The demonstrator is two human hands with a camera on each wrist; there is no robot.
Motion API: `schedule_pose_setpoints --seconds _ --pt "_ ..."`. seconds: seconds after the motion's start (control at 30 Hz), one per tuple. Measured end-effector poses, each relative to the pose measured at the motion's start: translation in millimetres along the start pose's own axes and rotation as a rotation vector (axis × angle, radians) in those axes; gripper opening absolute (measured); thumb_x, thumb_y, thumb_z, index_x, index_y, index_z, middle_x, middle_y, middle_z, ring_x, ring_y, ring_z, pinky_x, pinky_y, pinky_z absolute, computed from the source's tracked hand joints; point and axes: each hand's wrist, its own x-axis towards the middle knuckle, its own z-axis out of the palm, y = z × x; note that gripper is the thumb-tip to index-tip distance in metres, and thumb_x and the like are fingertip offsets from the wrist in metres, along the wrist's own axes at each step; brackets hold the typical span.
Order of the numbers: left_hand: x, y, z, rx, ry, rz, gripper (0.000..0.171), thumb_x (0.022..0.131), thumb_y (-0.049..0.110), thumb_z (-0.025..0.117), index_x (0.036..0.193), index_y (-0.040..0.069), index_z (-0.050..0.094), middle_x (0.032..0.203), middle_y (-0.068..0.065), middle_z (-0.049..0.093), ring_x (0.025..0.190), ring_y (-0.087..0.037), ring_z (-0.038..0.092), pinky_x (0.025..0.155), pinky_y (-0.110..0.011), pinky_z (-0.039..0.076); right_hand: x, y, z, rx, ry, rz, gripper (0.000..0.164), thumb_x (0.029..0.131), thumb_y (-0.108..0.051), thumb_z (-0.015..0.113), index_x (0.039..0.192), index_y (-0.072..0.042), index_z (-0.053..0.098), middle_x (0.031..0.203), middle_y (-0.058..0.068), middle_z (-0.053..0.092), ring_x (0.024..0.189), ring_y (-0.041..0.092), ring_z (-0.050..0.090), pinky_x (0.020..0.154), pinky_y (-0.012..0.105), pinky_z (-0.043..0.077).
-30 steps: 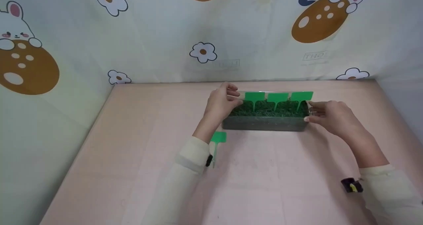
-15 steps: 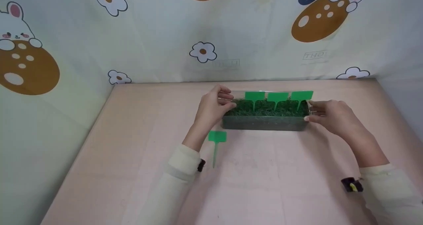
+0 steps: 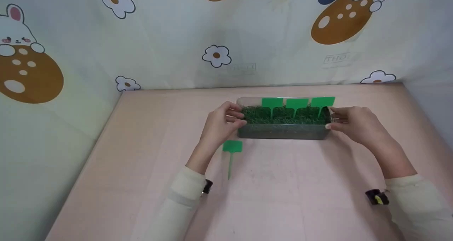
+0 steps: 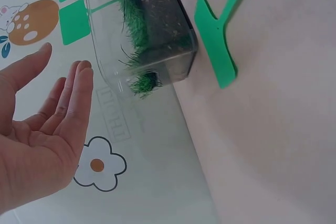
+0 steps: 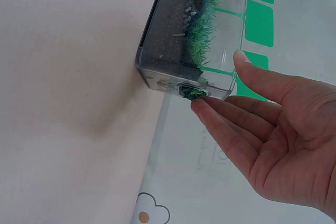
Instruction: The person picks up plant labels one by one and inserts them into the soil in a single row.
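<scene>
A clear plastic planter box (image 3: 281,131) holds dark soil and green grass (image 3: 286,119). Three green plant labels stand upright in the grass: a left one (image 3: 272,102), a middle one (image 3: 297,103) and a right one (image 3: 322,102). My left hand (image 3: 219,124) is beside the box's left end; the left wrist view shows its fingers (image 4: 79,95) apart from the wall. At the opposite end, my right hand (image 5: 273,124) holds the box, thumb at the rim and fingertips against the end wall. A loose green plant label (image 3: 231,147) lies on the table, left of centre.
The pink tabletop (image 3: 141,170) meets a patterned backdrop (image 3: 170,50) close behind the box. A grass-filled hole (image 4: 147,82) shows in the box's left end wall. Dark wrist devices (image 3: 377,198) sit by both cream sleeves.
My left hand has moved left and toward me, from over the grass to outside the box's left end. The right hand, box and labels have stayed in place.
</scene>
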Motion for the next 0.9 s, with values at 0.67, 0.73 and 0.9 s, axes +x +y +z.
schedule_pose_setpoints --seconds 0.67,0.73,0.9 --pt "-18.5 -27.5 -4.4 0.077 -0.012 -0.065 0.025 0.091 0.017 0.074 0.113 0.013 0.065 0.104 -0.004 0.071 0.097 -0.021 0.072 0.085 -0.037 0.059 0.8 -0.5 0.6 0.002 -0.002 0.008 0.064 0.093 -0.023 0.071 0.145 0.005 0.045 0.129 0.029 0.062 0.12 0.046 0.06 0.097 0.06 0.048" --pt "-20.1 -30.0 -4.2 0.101 -0.03 -0.082 0.027 0.091 0.018 0.074 0.115 0.011 0.065 0.105 -0.005 0.072 0.097 -0.023 0.072 0.087 -0.039 0.058 0.7 -0.2 0.5 0.0 0.002 0.003 0.064 0.093 -0.023 0.072 0.144 0.005 0.045 0.128 0.029 0.062 0.12 0.046 0.06 0.097 0.06 0.048" --pt "-22.3 -36.0 -2.5 0.172 -0.081 -0.128 0.031 0.09 0.022 0.075 0.116 0.008 0.065 0.103 -0.005 0.074 0.099 -0.024 0.072 0.09 -0.041 0.056 0.4 1.4 0.1 -0.002 0.006 -0.011 0.065 0.093 -0.025 0.072 0.144 0.005 0.046 0.128 0.029 0.062 0.12 0.046 0.059 0.097 0.061 0.046"
